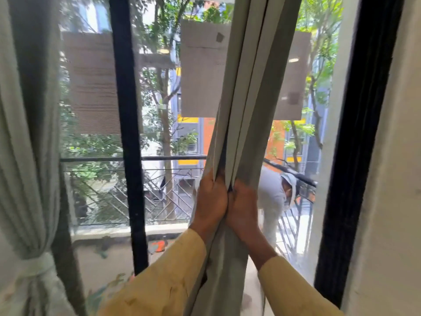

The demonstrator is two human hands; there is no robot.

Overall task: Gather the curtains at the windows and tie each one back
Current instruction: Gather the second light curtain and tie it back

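I log the gathered curtain (246,99) at 1 o'clock as plain pale grey-green, darker grey down its folds. Tied curtain (25,156), 9 o'clock: paler mint, plain; its tie band (38,265) at 8 o'clock matches. Sleeves (164,281), 6 o'clock: pale yellow, a few brownish marks on the left one. Window frame (127,133): black bars at 9 and 3 o'clock. Paper sheet (200,69), 12 o'clock: off-white, one grey patch. Woven panel (93,83), 10 o'clock: tan, fine horizontal ribbing. Railing (159,197), 7 o'clock: black, diamond lattice. Building (208,133) near centre: orange with yellow bands. Wall (398,201), 3 o'clock: white. Printed fabric (107,290), 7 o'clock: cream with teal motifs.
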